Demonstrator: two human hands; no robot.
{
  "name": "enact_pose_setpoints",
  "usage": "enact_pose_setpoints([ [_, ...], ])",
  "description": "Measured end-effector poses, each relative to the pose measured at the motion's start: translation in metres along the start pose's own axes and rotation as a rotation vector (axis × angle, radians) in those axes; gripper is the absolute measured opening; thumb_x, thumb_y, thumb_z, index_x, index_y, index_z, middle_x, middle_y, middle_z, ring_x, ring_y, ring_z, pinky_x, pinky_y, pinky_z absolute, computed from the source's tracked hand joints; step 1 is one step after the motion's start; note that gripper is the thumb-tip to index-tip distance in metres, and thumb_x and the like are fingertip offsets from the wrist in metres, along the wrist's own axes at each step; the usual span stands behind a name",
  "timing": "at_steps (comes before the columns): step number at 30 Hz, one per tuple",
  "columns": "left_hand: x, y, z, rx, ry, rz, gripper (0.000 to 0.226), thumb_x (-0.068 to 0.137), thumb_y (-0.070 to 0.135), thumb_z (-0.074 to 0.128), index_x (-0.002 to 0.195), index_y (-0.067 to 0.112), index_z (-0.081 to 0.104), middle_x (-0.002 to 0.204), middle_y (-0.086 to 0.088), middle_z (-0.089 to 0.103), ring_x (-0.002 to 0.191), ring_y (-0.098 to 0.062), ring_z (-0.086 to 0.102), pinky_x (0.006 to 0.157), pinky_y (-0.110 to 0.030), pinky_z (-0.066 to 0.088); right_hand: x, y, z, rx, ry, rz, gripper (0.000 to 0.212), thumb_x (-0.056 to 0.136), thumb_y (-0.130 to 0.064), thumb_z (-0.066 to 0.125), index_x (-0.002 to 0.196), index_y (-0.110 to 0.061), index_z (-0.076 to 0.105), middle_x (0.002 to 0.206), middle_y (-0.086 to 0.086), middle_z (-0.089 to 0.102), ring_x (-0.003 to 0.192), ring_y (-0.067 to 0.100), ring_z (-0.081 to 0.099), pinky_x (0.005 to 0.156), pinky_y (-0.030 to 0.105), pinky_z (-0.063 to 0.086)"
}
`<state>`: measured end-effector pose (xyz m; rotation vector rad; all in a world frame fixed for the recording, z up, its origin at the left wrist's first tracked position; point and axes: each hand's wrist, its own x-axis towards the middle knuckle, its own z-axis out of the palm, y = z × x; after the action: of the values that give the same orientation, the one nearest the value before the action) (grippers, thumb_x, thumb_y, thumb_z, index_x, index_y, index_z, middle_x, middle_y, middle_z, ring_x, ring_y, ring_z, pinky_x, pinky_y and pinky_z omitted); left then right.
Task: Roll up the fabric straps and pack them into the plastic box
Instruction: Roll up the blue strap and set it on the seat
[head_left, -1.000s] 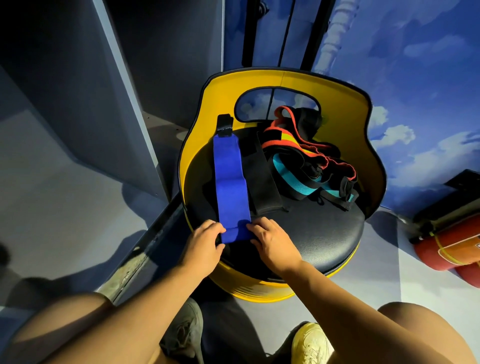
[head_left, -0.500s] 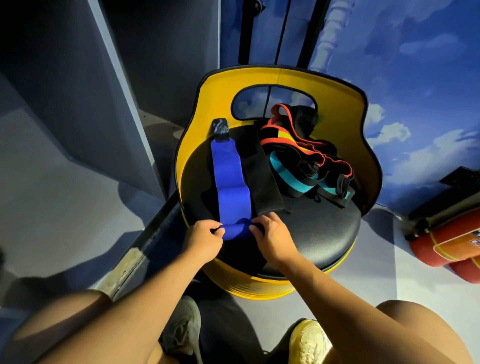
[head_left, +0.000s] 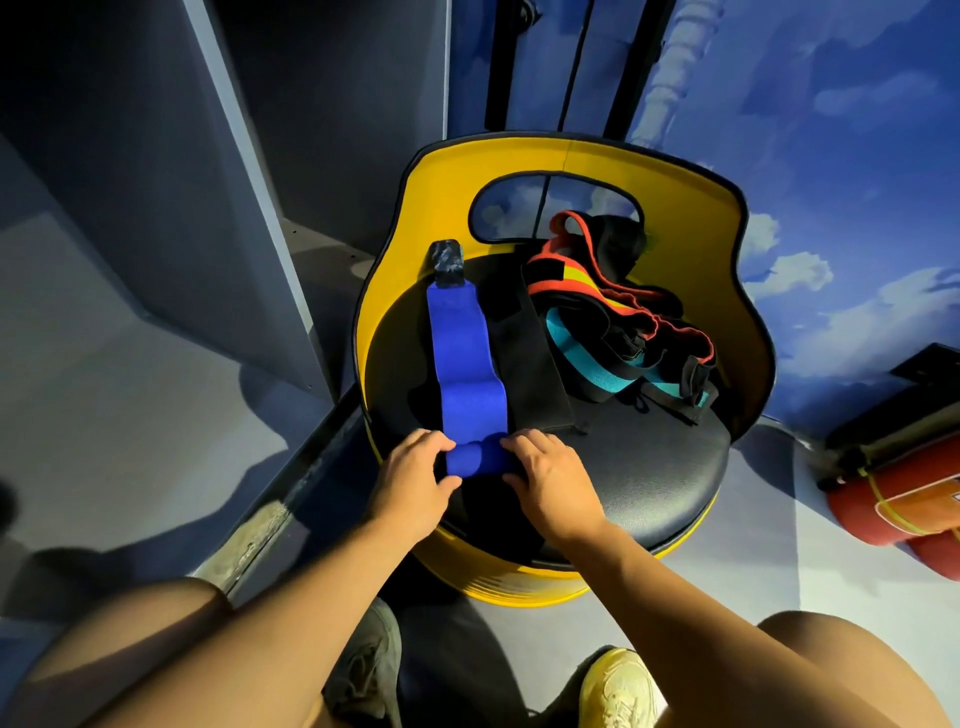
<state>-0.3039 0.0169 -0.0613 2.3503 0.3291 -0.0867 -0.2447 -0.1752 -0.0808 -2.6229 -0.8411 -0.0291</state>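
A blue strap (head_left: 460, 353) lies lengthwise across the black seat at frame centre, its near end rolled into a small coil between my fingers (head_left: 441, 441). More straps (head_left: 618, 332) sit heaped to its right, unrolled.

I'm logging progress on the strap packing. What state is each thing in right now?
blue strap: near end rolled, the rest flat on the seat.
left hand: grips the left end of the roll.
right hand: grips the right end of the roll.
black strap: flat, unrolled.
pile of coloured straps: tangled, unrolled.
yellow chair: upright, bears all the straps.
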Motion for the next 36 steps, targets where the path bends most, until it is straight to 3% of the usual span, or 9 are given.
enact_pose_setpoints([
  [10,-0.012,-0.005,-0.005,-0.055,-0.082,-0.108,0.045,0.100,0.033,0.059,0.143,0.022,0.053,0.143,-0.003,0.053,0.132,-0.023,0.049,0.104,-0.038,0.045,-0.011,-0.010,-0.012,0.276,-0.108,0.138,0.034,0.098,-0.028,0.061,0.129,-0.016,0.052,0.124,0.004,0.064,0.108,0.021,0.060,0.092,0.031,0.052],
  [17,0.001,0.001,-0.001,-0.229,0.063,-0.254,0.023,0.095,0.033,0.067,0.116,0.029,0.061,0.118,0.002,0.064,0.103,-0.018,0.064,0.083,-0.037,0.057,0.005,-0.014,-0.008,0.302,-0.045,0.273,0.038,0.101,-0.032,0.056,0.131,-0.009,0.061,0.120,0.005,0.060,0.107,0.020,0.060,0.092,0.026,0.048],
  [21,0.016,0.007,0.001,-0.185,0.169,-0.278,0.025,0.094,0.037,0.068,0.112,0.020,0.071,0.107,0.006,0.068,0.093,-0.011,0.058,0.071,-0.026,0.045,0.016,-0.019,-0.003,0.309,0.043,0.386,0.035,0.101,-0.036,0.055,0.123,-0.012,0.066,0.116,0.005,0.066,0.103,0.020,0.062,0.088,0.029,0.049],
  [26,0.026,0.007,0.004,-0.342,0.208,-0.367,0.024,0.092,0.036,0.071,0.105,0.016,0.075,0.081,0.014,0.064,0.077,-0.005,0.060,0.066,-0.025,0.048,0.022,-0.029,-0.001,0.461,0.173,0.519,0.020,0.099,-0.033,0.060,0.108,-0.015,0.064,0.096,0.002,0.070,0.086,0.018,0.065,0.079,0.038,0.057],
  [29,0.021,0.005,0.004,-0.358,0.180,-0.366,0.033,0.090,0.040,0.072,0.116,0.020,0.074,0.102,0.008,0.072,0.099,-0.016,0.067,0.079,-0.031,0.055,0.017,-0.030,-0.002,0.492,0.158,0.504,0.019,0.099,-0.032,0.060,0.109,-0.016,0.065,0.095,-0.002,0.069,0.087,0.016,0.067,0.077,0.034,0.057],
  [32,0.014,0.004,0.003,-0.403,0.087,-0.376,0.045,0.089,0.028,0.075,0.132,0.023,0.064,0.129,0.005,0.064,0.120,-0.020,0.059,0.093,-0.034,0.052,0.008,-0.029,-0.004,0.505,0.048,0.428,0.033,0.094,-0.020,0.067,0.125,-0.014,0.058,0.108,-0.006,0.063,0.095,0.010,0.061,0.085,0.023,0.053],
  [34,0.009,0.004,0.003,-0.390,0.081,-0.358,0.046,0.090,0.020,0.074,0.134,0.023,0.063,0.133,0.002,0.063,0.121,-0.020,0.058,0.092,-0.032,0.050,0.003,-0.029,-0.006,0.501,0.011,0.415,0.042,0.087,-0.009,0.071,0.126,-0.014,0.056,0.117,-0.003,0.063,0.099,0.007,0.055,0.086,0.013,0.048],
  [36,0.004,0.004,0.003,-0.380,0.083,-0.357,0.043,0.091,0.019,0.073,0.133,0.021,0.063,0.131,0.000,0.064,0.118,-0.020,0.059,0.088,-0.029,0.049,0.000,-0.029,-0.008,0.479,0.008,0.411,0.044,0.084,-0.007,0.074,0.124,-0.015,0.056,0.120,-0.001,0.063,0.098,0.007,0.053,0.077,0.003,0.042],
])
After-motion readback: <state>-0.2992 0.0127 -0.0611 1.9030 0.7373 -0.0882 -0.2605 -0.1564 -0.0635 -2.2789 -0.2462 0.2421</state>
